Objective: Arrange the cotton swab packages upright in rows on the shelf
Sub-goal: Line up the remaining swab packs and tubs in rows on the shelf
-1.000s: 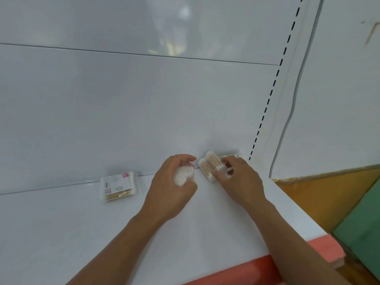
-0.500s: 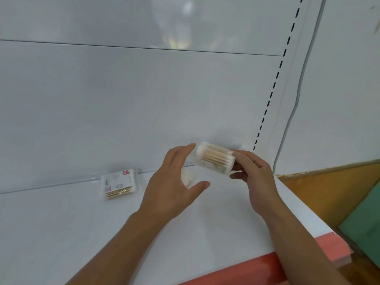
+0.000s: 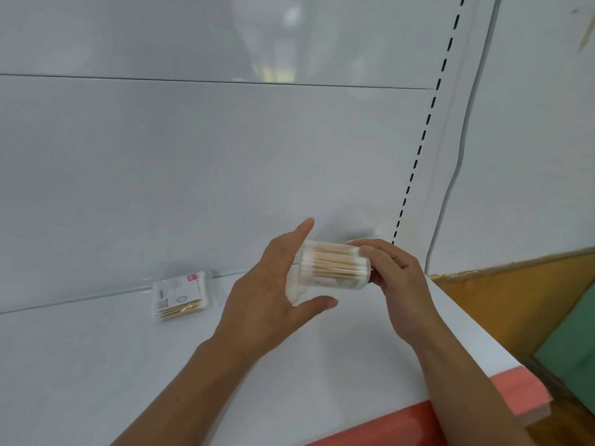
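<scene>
The right hand (image 3: 396, 284) has lifted one cotton swab package (image 3: 333, 268) off the shelf (image 3: 96, 365), where it lay a second ago. It now holds it sideways in the air near the back right corner, fingers (image 3: 373, 252) clamped on its right end. The left hand (image 3: 267, 294) has let go of a second package (image 3: 293, 286) and spreads open beside the lifted one. Nothing stands upright yet; a flat pack (image 3: 182, 294) lies further left.
</scene>
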A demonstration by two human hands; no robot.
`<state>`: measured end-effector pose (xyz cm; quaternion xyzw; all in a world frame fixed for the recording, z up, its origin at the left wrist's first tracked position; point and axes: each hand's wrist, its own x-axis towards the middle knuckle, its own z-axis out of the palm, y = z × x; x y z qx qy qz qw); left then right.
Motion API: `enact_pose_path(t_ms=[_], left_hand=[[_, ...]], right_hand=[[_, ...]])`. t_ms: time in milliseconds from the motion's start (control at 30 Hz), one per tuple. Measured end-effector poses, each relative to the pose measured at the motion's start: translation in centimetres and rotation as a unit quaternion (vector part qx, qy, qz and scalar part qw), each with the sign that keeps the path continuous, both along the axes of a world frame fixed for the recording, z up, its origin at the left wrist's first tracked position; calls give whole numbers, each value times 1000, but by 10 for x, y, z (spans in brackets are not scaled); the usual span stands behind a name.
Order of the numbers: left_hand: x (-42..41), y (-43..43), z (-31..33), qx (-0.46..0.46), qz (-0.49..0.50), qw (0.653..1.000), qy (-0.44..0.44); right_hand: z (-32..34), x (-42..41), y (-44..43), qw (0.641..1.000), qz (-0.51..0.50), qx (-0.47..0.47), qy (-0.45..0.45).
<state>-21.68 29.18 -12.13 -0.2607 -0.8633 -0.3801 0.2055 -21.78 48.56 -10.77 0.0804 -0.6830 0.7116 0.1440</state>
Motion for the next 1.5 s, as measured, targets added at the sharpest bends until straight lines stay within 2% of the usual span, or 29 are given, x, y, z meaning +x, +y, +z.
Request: enact_pose_path(t_ms=[167, 267, 333, 367, 433, 567, 633, 700, 733, 833, 1033, 1133, 1233, 1333, 1500], left_hand=[[-2, 4, -3, -16, 17, 1000, 8], [-4, 6, -7, 7, 24, 1000, -6], [-5, 6, -8, 25, 29, 999, -11], [-5, 6, -8, 36, 34, 999, -18], [-6, 5, -7, 65, 42, 996, -39], [-7, 3, -8, 100, 59, 991, -68], [-5, 2, -7, 110, 61, 989, -78], [-3, 0, -5, 124, 65, 986, -88], [-2, 0, -4, 135, 66, 984, -94], [1, -4, -3, 181, 69, 975, -110], [12, -31, 12, 239, 113, 958, -111], [23, -58, 28, 249, 139, 954, -94], [39, -91, 42, 270, 165, 945, -85], [58, -129, 58, 280, 183, 940, -67], [96, -194, 73, 252, 199, 945, -58]], right_hand=[[-1, -1, 4, 999, -42, -4, -1], [-3, -5, 4, 998, -64, -8, -3], [-7, -15, 8, 989, -146, 9, 7], [-10, -21, 12, 978, -201, 53, 13], [-17, -33, 19, 945, -256, 204, 7], [-23, -56, 15, 866, -176, 464, -56], [-27, -64, 14, 820, -173, 542, -64], [-33, -70, 17, 798, -199, 565, -59], [-36, -71, 20, 800, -218, 557, -47], [-43, -72, 29, 835, -268, 480, -25], [-23, -56, 17, 899, -260, 352, -1], [3, -30, -11, 945, -185, 268, -1], [19, -1, -50, 985, -49, 162, -30], [25, 32, -99, 988, 32, 147, -45], [19, 89, -186, 984, 103, 126, -72]])
